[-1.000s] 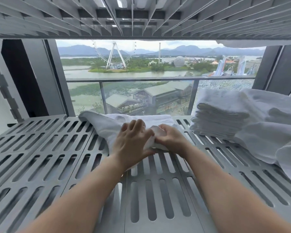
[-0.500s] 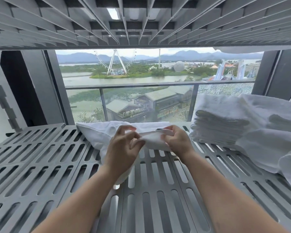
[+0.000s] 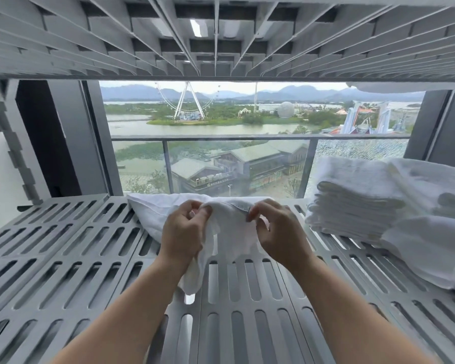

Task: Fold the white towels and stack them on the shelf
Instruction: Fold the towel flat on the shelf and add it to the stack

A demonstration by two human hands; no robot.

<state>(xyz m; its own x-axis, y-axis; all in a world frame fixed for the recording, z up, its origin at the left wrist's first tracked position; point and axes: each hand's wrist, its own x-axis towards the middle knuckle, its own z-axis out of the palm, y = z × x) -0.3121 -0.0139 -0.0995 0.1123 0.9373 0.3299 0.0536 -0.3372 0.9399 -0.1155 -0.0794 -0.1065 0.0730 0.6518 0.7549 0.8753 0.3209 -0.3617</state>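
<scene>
Head view looks along a grey slotted metal shelf, with our two bare forearms reaching in from the near edge. Our left hand and right hand are raised a little above the middle of the shelf, close together but not touching. Each hand has its fingers curled and pinches the top edge of one white towel between thumb and fingertips. The left thumb and forefinger nip the cloth at its left end, and the right ones nip it at a stitched hem. A short span of towel is drawn between the two pinches. Below our left hand a fold of it hangs down and touches the shelf. The rest of the towel lies bunched on the shelf, behind our hands and towards the far left.

On the right of the shelf, well apart from our hands, sits a stack of folded towels. Just right of it and touching it lies a pile of loose towels, running to the near right edge of the view. Another slotted shelf spans overhead. Beyond the far edge a window with a glass railing shows water and a big wheel.
</scene>
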